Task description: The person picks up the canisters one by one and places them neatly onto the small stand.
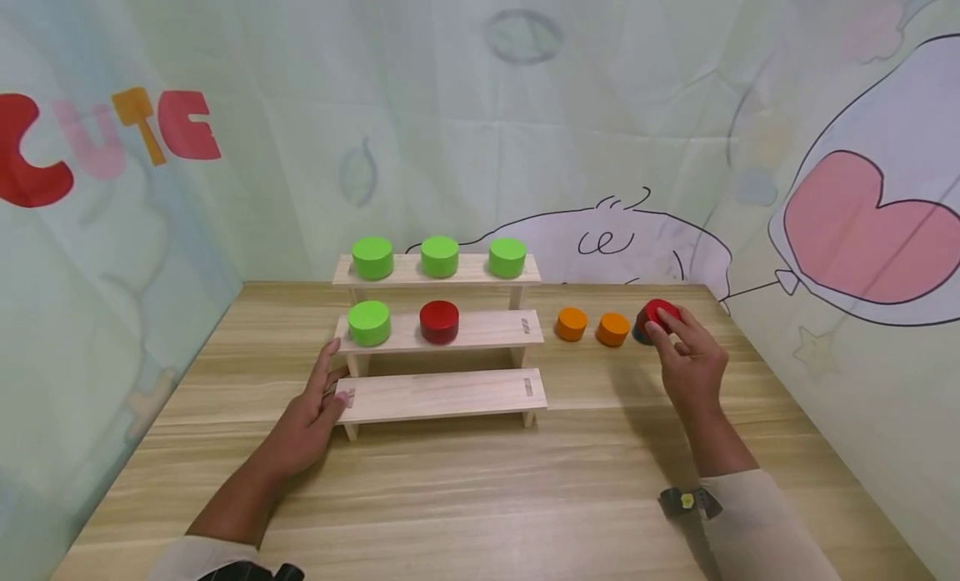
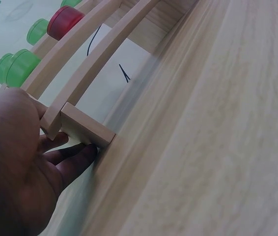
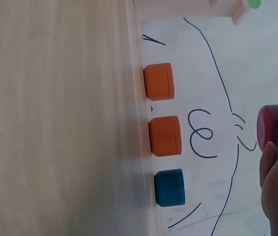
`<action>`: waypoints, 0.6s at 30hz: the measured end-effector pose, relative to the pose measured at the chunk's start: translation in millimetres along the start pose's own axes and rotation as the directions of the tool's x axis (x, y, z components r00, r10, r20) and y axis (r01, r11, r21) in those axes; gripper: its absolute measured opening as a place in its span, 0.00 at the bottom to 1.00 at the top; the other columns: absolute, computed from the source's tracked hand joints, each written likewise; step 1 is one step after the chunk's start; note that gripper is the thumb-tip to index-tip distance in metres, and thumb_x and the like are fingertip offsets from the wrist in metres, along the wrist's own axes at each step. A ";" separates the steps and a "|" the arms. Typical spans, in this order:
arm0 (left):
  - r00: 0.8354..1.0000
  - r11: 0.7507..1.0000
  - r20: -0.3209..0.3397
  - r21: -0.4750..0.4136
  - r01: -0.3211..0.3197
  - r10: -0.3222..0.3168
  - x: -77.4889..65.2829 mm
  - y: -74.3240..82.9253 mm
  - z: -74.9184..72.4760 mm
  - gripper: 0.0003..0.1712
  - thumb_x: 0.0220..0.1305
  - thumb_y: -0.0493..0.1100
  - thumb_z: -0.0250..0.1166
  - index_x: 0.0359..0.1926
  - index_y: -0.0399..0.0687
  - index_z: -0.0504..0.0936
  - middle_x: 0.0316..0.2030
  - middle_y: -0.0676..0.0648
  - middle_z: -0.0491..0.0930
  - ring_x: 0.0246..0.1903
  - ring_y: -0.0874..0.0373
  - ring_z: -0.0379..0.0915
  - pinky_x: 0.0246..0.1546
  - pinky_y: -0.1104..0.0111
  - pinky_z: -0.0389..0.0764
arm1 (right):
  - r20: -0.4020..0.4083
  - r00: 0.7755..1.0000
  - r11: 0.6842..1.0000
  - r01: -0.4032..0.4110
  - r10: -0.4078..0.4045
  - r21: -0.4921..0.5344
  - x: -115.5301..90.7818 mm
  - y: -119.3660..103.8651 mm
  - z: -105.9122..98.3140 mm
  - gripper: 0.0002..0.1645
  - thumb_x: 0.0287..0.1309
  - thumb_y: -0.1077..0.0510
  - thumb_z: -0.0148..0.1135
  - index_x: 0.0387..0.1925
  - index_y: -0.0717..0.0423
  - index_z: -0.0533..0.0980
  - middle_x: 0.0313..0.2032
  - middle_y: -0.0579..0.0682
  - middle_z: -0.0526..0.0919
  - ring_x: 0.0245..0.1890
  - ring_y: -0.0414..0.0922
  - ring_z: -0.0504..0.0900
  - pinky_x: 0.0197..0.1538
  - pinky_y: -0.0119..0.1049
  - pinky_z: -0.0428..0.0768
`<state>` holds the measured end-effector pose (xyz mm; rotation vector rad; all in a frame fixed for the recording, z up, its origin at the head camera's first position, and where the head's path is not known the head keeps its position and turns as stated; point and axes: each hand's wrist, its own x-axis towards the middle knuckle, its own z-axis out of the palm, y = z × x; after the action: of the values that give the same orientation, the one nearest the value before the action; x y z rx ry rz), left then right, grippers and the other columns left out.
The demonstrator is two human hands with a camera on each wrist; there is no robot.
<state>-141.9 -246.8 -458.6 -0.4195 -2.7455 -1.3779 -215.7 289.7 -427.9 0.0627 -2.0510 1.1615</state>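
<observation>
A three-step wooden stand (image 1: 442, 397) stands on the table, and my left hand (image 1: 306, 423) grips its left end, fingertips at the lower leg (image 2: 87, 125). Three green round blocks (image 1: 439, 257) sit along the top step. On the middle step are another green block (image 1: 369, 323) at the left and a red round block (image 1: 438, 323) beside it. My right hand (image 1: 693, 360) pinches a second red round block (image 3: 271, 129), raised above the table. Below it a dark blue block (image 3: 170, 188) stands on the table, partly hidden in the head view.
Two orange round blocks (image 1: 572, 323) stand on the table between the stand and the blue block, in one row with it. The table (image 1: 450, 506) meets a printed cloth backdrop (image 1: 285, 189) at its back and sides.
</observation>
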 end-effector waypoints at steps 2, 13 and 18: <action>1.000 1.000 -0.003 0.005 -0.001 0.001 0.2 -0.1 -0.3 0.45 0.90 0.42 0.46 0.89 0.68 0.28 0.80 0.25 0.64 0.75 0.29 0.71 0.71 0.43 0.74 | 0.000 1.000 1.000 0.021 -0.021 0.017 -1.3 -2.8 0.9 0.21 0.68 0.62 0.75 0.62 0.53 0.87 0.67 0.57 0.86 0.64 0.51 0.87 0.47 0.12 0.78; 1.000 1.000 -0.012 0.006 -0.008 0.008 -0.6 -1.5 -1.6 0.45 0.89 0.41 0.46 0.90 0.68 0.29 0.79 0.25 0.65 0.75 0.29 0.72 0.70 0.57 0.76 | 0.007 0.993 0.988 0.113 -0.115 0.103 -8.6 -23.4 8.2 0.24 0.64 0.68 0.76 0.61 0.57 0.87 0.68 0.62 0.85 0.38 0.29 0.78 0.29 0.14 0.68; 1.000 1.000 -0.009 -0.009 -0.019 0.019 0.2 -2.6 -0.1 0.45 0.89 0.40 0.46 0.90 0.67 0.29 0.79 0.23 0.64 0.73 0.27 0.73 0.69 0.40 0.76 | 0.017 0.994 0.984 0.103 -0.107 0.146 -12.1 -30.4 10.9 0.23 0.65 0.69 0.75 0.61 0.58 0.87 0.70 0.62 0.83 0.59 0.38 0.87 0.42 0.14 0.80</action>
<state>-142.8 -248.4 -460.5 -0.4370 -2.7216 -1.3852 -201.8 260.0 -417.1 0.2546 -1.9571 1.2473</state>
